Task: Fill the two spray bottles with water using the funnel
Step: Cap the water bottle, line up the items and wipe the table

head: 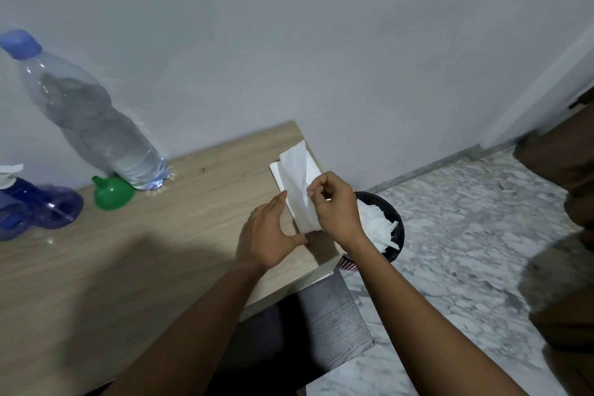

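right grip (334,207) pinches tissue (297,183) — table corner (318,252), bin (399,235)

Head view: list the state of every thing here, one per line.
Water bottle: upright, capped, partly full.
Funnel: upside down on table, untouched.
Spray bottles: at left edge, fill level unclear.
Tissue stack: on table corner, top sheet lifted.
Left hand: open, steadying the stack.
Right hand: pinches top sheet.
Bin: open, holds white tissue.

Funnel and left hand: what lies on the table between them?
Nothing: only bare table lies between the funnel and the left hand, as the head view shows.
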Demonstrator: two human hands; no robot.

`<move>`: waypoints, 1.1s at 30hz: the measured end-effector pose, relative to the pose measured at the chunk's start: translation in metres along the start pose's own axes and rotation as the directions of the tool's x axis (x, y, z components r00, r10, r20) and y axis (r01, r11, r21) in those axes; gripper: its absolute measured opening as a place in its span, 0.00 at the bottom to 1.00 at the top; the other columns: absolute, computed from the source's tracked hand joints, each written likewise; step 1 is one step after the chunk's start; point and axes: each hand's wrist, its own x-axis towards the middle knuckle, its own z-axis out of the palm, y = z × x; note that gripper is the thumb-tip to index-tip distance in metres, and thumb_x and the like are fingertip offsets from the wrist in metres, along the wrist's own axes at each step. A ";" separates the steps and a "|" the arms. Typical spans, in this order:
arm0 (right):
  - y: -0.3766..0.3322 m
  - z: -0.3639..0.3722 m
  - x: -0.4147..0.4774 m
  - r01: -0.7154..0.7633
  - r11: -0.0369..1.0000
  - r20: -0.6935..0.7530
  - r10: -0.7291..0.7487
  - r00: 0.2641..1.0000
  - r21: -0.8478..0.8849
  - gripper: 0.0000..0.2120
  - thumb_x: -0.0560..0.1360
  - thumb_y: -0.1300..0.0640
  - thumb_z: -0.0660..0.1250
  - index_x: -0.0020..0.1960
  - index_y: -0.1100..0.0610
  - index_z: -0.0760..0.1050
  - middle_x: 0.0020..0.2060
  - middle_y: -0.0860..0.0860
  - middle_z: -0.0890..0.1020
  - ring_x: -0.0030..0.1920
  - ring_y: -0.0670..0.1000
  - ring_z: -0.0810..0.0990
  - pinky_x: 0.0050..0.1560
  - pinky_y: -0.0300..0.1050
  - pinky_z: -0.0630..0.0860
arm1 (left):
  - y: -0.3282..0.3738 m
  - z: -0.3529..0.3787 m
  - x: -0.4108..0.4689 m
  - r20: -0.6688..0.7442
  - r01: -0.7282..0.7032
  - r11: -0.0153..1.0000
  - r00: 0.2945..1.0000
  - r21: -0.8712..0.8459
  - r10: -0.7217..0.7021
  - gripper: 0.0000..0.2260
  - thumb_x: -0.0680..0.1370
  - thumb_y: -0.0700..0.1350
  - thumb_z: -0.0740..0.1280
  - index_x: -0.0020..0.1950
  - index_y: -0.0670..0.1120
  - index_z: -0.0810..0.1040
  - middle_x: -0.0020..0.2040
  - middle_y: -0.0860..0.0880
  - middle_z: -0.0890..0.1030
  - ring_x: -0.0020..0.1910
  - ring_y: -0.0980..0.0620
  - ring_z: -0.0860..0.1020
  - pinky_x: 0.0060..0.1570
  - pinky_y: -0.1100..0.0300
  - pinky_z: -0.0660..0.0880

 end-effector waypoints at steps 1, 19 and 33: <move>-0.004 -0.001 0.003 -0.015 0.999 0.014 0.014 1.000 0.032 0.08 0.77 0.66 0.67 0.44 0.53 0.77 0.39 0.52 0.82 0.39 0.45 0.78 0.45 0.44 0.76 | 0.000 0.000 0.001 0.003 0.005 1.000 1.000 0.000 -0.005 0.47 0.65 0.64 0.74 0.80 0.54 0.59 0.75 0.56 0.69 0.72 0.50 0.68 0.67 0.50 0.72; -0.085 -0.045 0.046 0.007 0.999 0.155 -0.002 0.988 -0.036 0.04 0.73 0.60 0.77 0.47 0.54 0.87 0.45 0.49 0.88 0.49 0.48 0.86 0.57 0.49 0.82 | 0.003 -0.002 0.007 0.156 -0.157 0.945 0.981 0.286 0.116 0.27 0.74 0.56 0.69 0.71 0.52 0.71 0.74 0.54 0.67 0.69 0.44 0.66 0.61 0.44 0.72; -0.087 0.069 0.015 0.071 0.997 0.337 -0.069 0.939 0.009 0.04 0.75 0.59 0.75 0.43 0.53 0.85 0.40 0.43 0.86 0.43 0.41 0.83 0.50 0.39 0.75 | -0.093 -0.078 -0.042 0.088 0.132 0.989 0.987 0.074 -0.138 0.33 0.74 0.59 0.72 0.77 0.55 0.67 0.79 0.54 0.63 0.78 0.48 0.60 0.75 0.51 0.60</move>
